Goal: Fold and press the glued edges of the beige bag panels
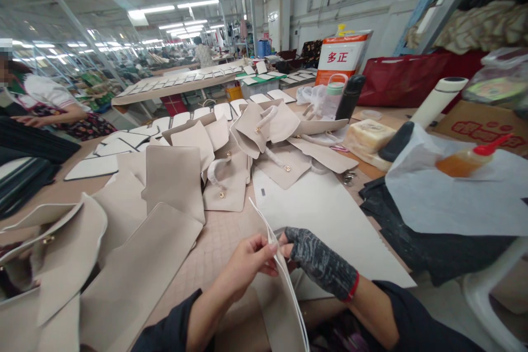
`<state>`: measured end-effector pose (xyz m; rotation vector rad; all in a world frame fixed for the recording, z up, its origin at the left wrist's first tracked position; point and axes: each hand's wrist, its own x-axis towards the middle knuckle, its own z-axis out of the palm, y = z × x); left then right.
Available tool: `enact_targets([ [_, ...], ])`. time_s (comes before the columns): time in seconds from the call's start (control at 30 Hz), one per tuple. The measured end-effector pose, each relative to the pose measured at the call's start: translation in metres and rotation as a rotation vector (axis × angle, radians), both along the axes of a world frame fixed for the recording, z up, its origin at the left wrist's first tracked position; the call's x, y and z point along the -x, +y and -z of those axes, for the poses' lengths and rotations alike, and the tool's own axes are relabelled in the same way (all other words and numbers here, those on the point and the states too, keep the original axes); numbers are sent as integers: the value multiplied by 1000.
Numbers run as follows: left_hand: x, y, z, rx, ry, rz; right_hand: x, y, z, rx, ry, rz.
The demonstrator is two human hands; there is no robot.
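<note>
Currently left hand (252, 259) and gloved right hand (320, 258) pinch a panel (281, 308) at its layered edges; uneven pressure could misalign them.

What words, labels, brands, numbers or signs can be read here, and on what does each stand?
"多正": red characters on the white-and-orange tin.
Red print on the cardboard box: too blurred to read.
Gold emblems on beige handled pieces: too small to read.
</note>
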<state>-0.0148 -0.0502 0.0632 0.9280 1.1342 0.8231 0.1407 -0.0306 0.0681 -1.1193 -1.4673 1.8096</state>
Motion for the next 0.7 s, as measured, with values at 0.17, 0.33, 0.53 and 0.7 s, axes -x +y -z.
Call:
enact_targets([
  [0.17,19,-8,-9,-95,2,-86,-25,25,11,-384,-308,181],
  [0.33,22,-20,-21,-102,35,-210,-43,48,11,-546,-419,266],
  [0.53,6,-15,-15,-106,-36,-309,-19,-7,-4,-946,-389,227],
  [0.7,-3,-13,-7,-128,-34,-287,-8,-31,14,-653,-363,248],
])
